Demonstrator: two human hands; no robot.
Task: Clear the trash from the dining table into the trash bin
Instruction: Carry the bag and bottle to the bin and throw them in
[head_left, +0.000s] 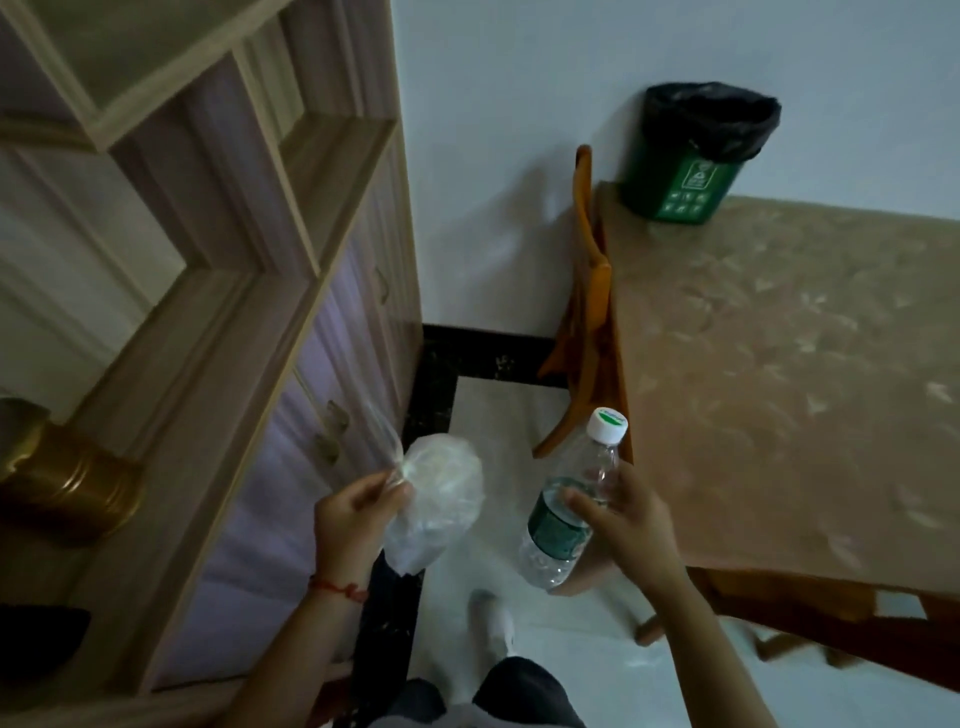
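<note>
Bottle and bag in hand

The dining table lies bare up to the trash bin at its far corner.

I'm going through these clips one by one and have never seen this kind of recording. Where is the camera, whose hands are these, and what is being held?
There is no machine here. One wide-angle camera sits on a person's head and looks down, so the two arms reaching in from below are that person's own. The left hand pinches the knotted neck of a clear plastic bag with its fingers. The right hand grips a plastic water bottle with a white cap and a green label. To the right is the dining table under a tan patterned cover. A green trash bin with a black liner stands at its far corner. A wooden cabinet stands on the left.
</note>
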